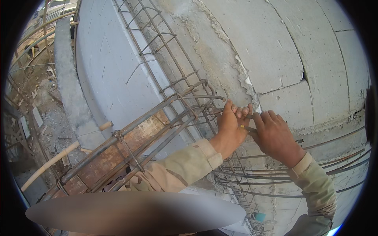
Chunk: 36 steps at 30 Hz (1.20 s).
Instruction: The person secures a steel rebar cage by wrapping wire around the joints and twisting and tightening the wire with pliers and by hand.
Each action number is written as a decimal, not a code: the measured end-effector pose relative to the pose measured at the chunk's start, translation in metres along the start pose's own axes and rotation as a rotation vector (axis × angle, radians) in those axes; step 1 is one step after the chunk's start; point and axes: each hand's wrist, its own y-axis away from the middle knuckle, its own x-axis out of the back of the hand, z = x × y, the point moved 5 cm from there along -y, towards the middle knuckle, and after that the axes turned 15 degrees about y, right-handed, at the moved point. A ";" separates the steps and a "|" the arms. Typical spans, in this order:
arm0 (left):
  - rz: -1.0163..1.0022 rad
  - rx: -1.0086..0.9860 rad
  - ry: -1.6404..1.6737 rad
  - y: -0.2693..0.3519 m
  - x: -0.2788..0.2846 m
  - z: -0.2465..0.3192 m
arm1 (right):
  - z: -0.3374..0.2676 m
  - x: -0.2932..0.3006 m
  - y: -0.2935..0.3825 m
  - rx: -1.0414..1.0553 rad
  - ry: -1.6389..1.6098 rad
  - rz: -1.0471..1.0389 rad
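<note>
My right hand [273, 135] is closed around a slim two-armed hand tool [250, 129], seemingly pincers, with a yellow mark on one arm. Just to its left, my left hand [230, 124] has its thumb raised and its fingers curled at the tool's far end. Whether those fingers grip the tool or a wire is hidden. Both hands are beside a corner where steel reinforcing bars [189, 113] cross and overlap. A bent bar end [220, 98] reaches close to my left thumb. My left forearm passes over the lower rebar cage.
A rebar cage [165, 41] with stirrups runs up along a block wall [274, 53]. Beneath the left bars lies a rusty formwork panel [97, 171]. Long bars [265, 177] curve off rightward. Bamboo poles [56, 162] and rubble-strewn ground [68, 121] lie far below left.
</note>
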 end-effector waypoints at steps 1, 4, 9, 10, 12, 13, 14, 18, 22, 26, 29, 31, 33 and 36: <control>0.007 0.002 -0.001 -0.004 0.005 0.002 | -0.002 -0.004 0.003 -0.003 -0.003 -0.006; -0.004 0.060 0.020 -0.003 0.013 0.003 | -0.012 -0.016 0.006 0.176 0.286 0.051; -0.097 0.093 -0.323 0.035 0.024 -0.014 | 0.029 -0.051 -0.004 -0.256 -0.961 -0.596; -0.100 0.138 -0.260 0.033 0.022 -0.014 | 0.027 -0.069 0.001 -0.392 -1.360 -0.770; -0.071 0.189 -0.203 0.007 0.030 -0.010 | 0.022 -0.077 0.008 -0.564 -1.790 -0.920; -0.033 0.212 -0.139 -0.003 0.033 -0.009 | 0.024 -0.072 0.005 -0.566 -1.790 -0.915; -0.182 0.244 -0.167 -0.005 0.032 -0.010 | 0.028 -0.060 0.001 -0.380 -1.549 -0.894; -0.100 0.205 -0.160 0.002 0.027 -0.009 | 0.027 -0.032 -0.004 -0.010 -0.698 -0.452; -0.149 0.143 -0.102 -0.009 0.016 -0.010 | -0.007 -0.009 0.013 0.097 0.343 0.055; -0.099 0.178 -0.009 -0.005 0.010 -0.014 | 0.000 -0.023 0.019 0.089 0.418 0.082; -0.090 0.186 -0.034 -0.002 0.011 -0.016 | 0.005 -0.024 0.020 0.110 0.319 -0.026; -0.052 0.151 -0.074 0.006 0.010 -0.008 | -0.004 -0.013 0.013 0.120 0.371 0.004; -0.081 0.162 -0.069 0.006 0.009 -0.006 | -0.011 -0.013 0.011 0.136 0.427 0.032; -0.060 0.153 -0.133 0.012 0.011 -0.011 | -0.003 -0.027 0.013 0.070 0.450 -0.005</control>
